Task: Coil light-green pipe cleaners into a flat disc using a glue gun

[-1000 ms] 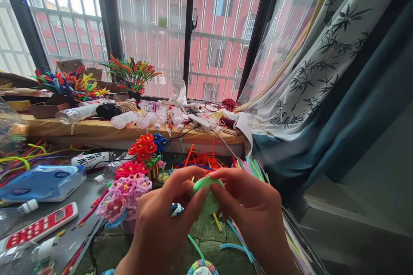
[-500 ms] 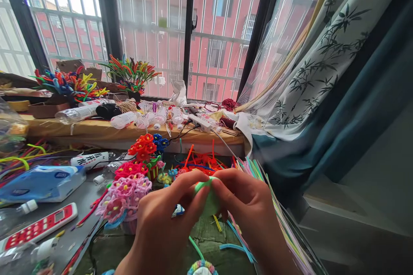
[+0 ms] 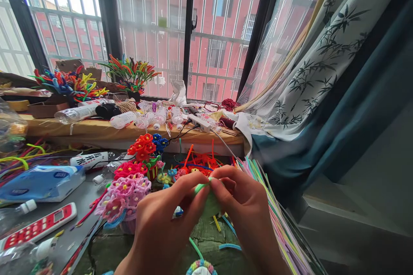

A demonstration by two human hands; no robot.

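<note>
Fingertips of my left hand (image 3: 172,208) and my right hand (image 3: 241,202) meet near the middle, both pinching a light green fuzzy stem (image 3: 201,187). The lower part of the green piece is blurred between the hands. Below them, a green strand (image 3: 196,248) runs down to a round, multicoloured fuzzy ring (image 3: 201,265) with a white centre at the bottom edge. Pink fuzzy flowers (image 3: 124,195) stand just left of my left hand. Short blue stem pieces (image 3: 229,246) lie under my right wrist.
Red flowers (image 3: 142,148), a blue tissue pack (image 3: 41,182), a red and white remote-like device (image 3: 38,225) and bottles (image 3: 88,160) are at left. Long pastel stems (image 3: 284,227) lie at right. Plastic bottles line the windowsill (image 3: 97,131) behind.
My right hand has shifted slightly left and up, and its fingers have curled differently around the green stem. My left hand has barely moved.
</note>
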